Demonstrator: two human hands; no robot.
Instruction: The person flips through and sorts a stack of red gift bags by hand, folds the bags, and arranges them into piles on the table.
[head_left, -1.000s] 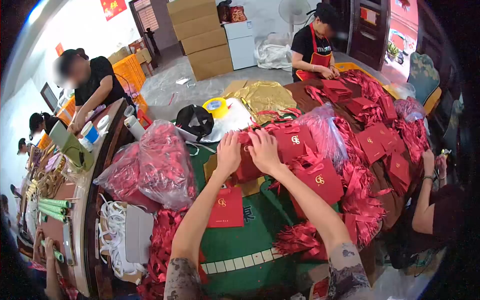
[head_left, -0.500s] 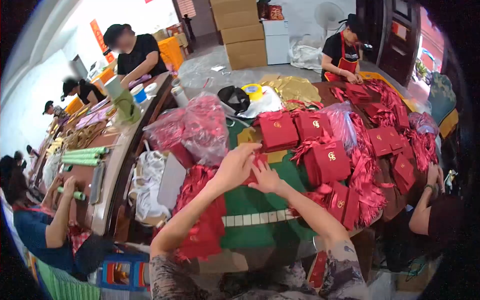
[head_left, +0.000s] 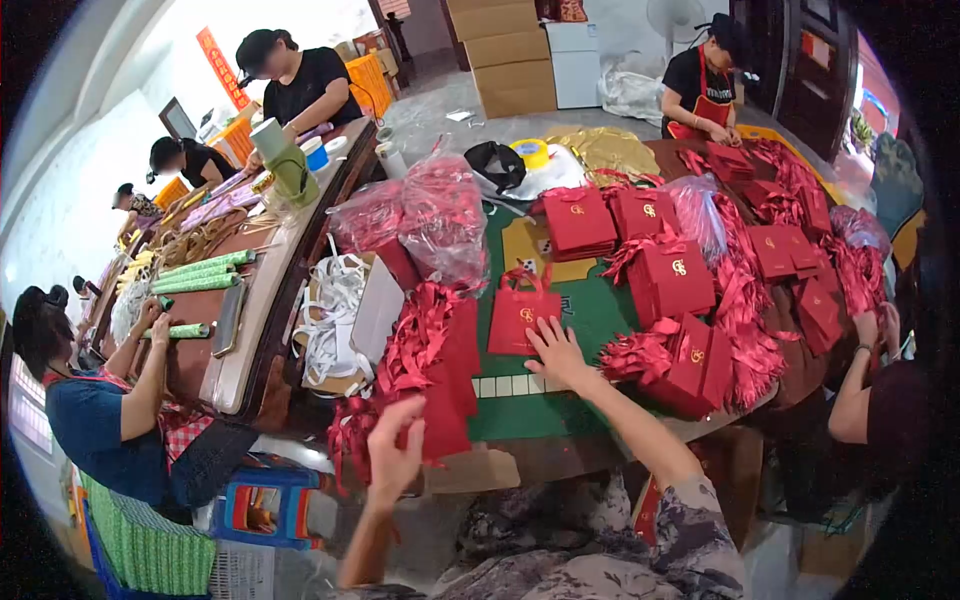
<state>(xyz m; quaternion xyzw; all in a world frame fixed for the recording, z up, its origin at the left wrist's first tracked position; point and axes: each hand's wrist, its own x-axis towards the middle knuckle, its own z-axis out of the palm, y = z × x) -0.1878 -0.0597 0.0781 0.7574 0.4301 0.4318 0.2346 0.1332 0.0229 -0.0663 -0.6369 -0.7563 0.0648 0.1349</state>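
A small red paper gift bag [head_left: 522, 316] with a gold emblem and ribbon handles lies on the green mat [head_left: 530, 425]. My right hand [head_left: 560, 352] rests on the bag's lower right part, fingers spread. My left hand [head_left: 395, 450] is apart from that bag, at the front edge of a pile of red bags with ribbon handles [head_left: 425, 335]. Its thumb and fingers are curved and apart, and nothing shows between them. Stacks of red bags [head_left: 672, 283] stand right of the mat, with more flat bags [head_left: 580, 222] behind it.
A box of white ribbons [head_left: 335, 320] and plastic-wrapped red goods [head_left: 440, 215] stand to the left. Yellow tape [head_left: 530, 152] lies at the back. A co-worker at the left table [head_left: 250, 330] handles green rolls [head_left: 205, 272]. Other people work at the back and far right.
My left hand has left the bag and moved down and left to the pile. The bag on the mat is now in plain view under my right hand. The camera view has shifted.
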